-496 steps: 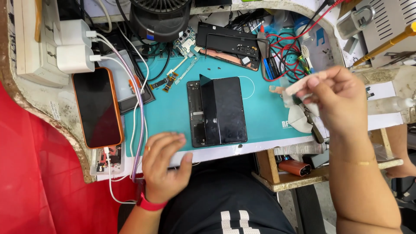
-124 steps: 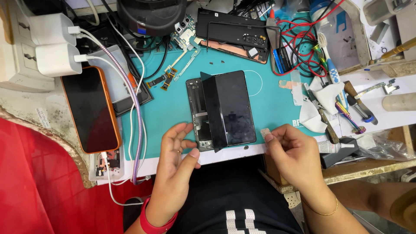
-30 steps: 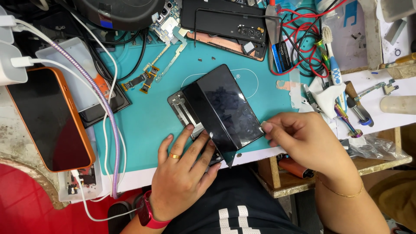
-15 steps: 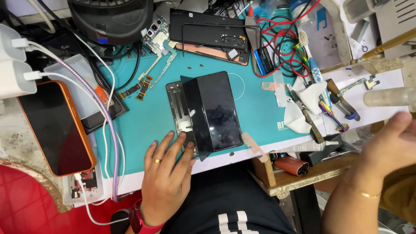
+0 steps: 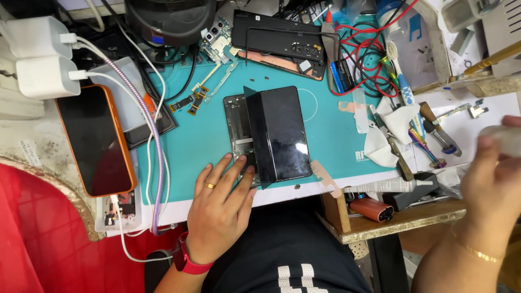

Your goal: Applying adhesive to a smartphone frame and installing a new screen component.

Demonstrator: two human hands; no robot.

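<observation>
A dismantled black phone (image 5: 274, 135), its dark screen panel partly lifted off the frame, is lying on the teal work mat (image 5: 201, 144), near the mat's front edge and about midway along it. It is being steadied by the left hand (image 5: 220, 206), whose spread fingers (image 5: 244, 165) are being pressed flat on the lower left corner of the phone frame; nothing is being gripped by this hand. A gold ring and a red wrist strap are being worn on it.

The right hand (image 5: 491, 179) is being held well off the mat's right edge, blurred; a pale, whitish object (image 5: 507, 138) is being pinched at its fingertips, though its kind cannot be told.

Left of the mat, an orange-cased phone (image 5: 95, 141) is lying screen up, and two white chargers (image 5: 38, 59) are resting beyond it. At the mat's far edge another opened black phone body (image 5: 279, 43) is lying. Right of the mat, tweezers and small tools (image 5: 418, 135) are scattered among white tissue, with red wires (image 5: 363, 51) coiled behind them.
</observation>
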